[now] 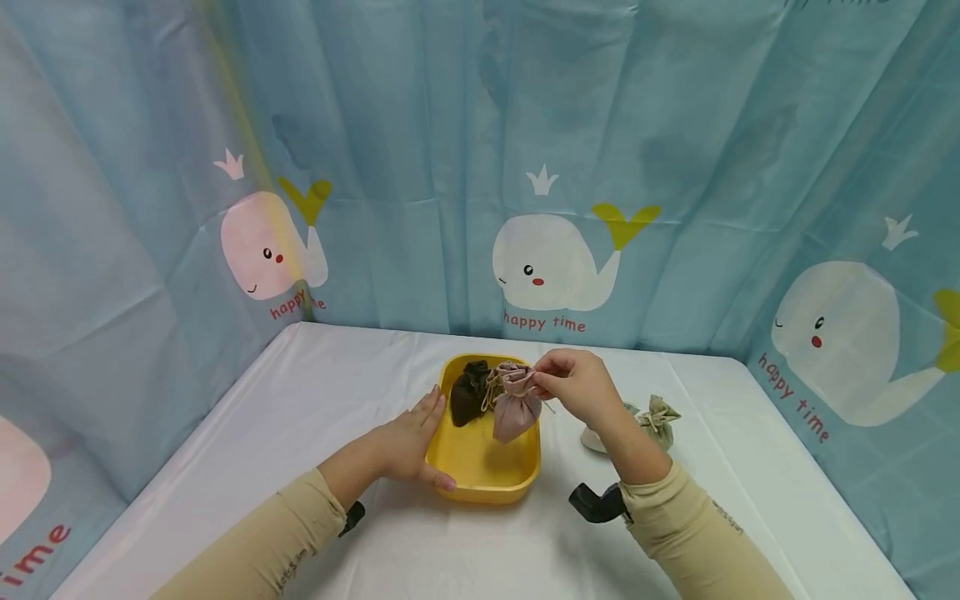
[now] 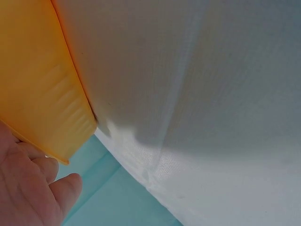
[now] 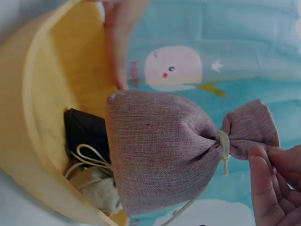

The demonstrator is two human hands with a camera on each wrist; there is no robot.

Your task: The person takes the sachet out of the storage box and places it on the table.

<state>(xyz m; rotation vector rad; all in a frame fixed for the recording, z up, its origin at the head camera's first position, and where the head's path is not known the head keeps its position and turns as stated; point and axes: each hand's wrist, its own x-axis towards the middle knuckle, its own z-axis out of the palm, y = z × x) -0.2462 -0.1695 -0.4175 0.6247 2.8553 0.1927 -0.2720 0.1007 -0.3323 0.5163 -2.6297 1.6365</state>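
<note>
My right hand [image 1: 581,383] pinches the gathered neck of a mauve drawstring pouch [image 1: 517,417], with thumb and fingertips above its tie. The pouch hangs over the right side of a yellow plastic basin [image 1: 483,496]; in the right wrist view its woven body [image 3: 160,150] fills the middle. Inside the basin lie a black pouch [image 1: 467,402] and a beige pouch [image 3: 96,186] with a pale cord, partly hidden behind the mauve one. Along the basin's left side rests my left hand [image 1: 408,437], fingers stretched at the rim and thumb at the near corner.
A green drawstring pouch [image 1: 660,421] and a pale pouch [image 1: 593,440] sit on the white-covered table [image 1: 360,367] to the right, partly behind my right forearm. A blue curtain [image 1: 405,167] with printed whales surrounds the table's back and sides.
</note>
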